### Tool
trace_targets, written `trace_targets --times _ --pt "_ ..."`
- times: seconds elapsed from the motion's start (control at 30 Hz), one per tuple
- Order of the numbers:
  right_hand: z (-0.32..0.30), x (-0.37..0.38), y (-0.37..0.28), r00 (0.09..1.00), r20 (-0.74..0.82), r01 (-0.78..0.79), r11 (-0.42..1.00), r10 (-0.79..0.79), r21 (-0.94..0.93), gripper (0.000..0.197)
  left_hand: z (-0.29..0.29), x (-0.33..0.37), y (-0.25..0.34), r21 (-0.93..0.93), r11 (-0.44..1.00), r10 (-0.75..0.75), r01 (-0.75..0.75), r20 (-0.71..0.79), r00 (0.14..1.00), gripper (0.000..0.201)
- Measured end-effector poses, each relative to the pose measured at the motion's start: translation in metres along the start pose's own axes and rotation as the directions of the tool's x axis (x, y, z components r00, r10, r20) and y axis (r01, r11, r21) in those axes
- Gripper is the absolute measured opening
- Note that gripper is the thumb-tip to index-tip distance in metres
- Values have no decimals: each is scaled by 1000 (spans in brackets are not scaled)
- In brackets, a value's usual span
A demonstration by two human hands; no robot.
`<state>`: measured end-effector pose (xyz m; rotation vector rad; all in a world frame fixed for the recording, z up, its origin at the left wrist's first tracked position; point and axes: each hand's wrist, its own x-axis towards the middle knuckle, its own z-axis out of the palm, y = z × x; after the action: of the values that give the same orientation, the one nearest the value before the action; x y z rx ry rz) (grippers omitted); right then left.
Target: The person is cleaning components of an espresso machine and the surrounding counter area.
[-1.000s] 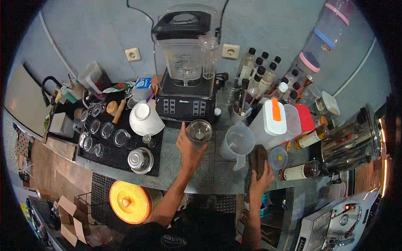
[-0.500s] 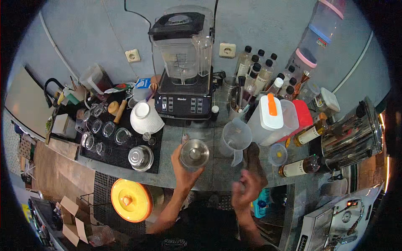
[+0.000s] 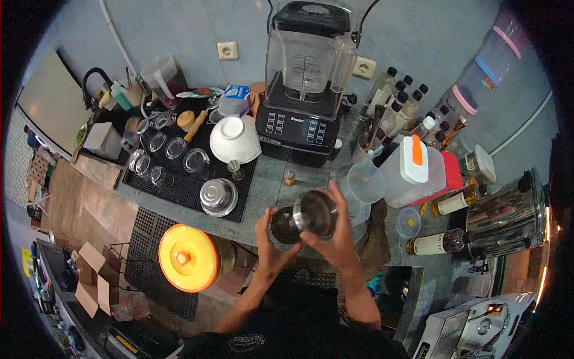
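Note:
Over the counter's front edge, my left hand is wrapped round a small clear jar, its round mouth up and its inside dark. Gripped by its edge in my right hand is a round lid with a shiny metal rim, tilted just above and right of the jar's mouth. A clear measuring jug stands beyond my right hand, partly hidden by it. The brown cloth lies right of that hand. Farther back stands a tiny bottle.
A blender stands against the wall. Left are a black mat with glasses, a white bowl and a metal bowl. Right are lidded containers and syrup bottles. Below the counter sits a yellow-lidded bucket.
My right hand has come from above the cloth to the jar and now holds the lid off its mouth. The jar's dark inside has come into sight. The whole view has shifted.

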<state>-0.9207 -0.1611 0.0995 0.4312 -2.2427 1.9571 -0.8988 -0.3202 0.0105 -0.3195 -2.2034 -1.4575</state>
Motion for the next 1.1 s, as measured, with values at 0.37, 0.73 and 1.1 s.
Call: trace_targets --times 0.37,0.73,1.1 --pt "-9 -1 -22 999 -37 -23 975 32 223 112 -5 -7 -3 2 999 44 -44 -5 999 117" --pt "41 -10 34 955 297 149 873 -5 -464 110 -8 -25 -42 -133 989 58 -59 -12 998 103" --pt "109 92 153 977 147 -145 986 155 -76 49 -58 -26 -62 -20 992 -128 126 -121 984 129"
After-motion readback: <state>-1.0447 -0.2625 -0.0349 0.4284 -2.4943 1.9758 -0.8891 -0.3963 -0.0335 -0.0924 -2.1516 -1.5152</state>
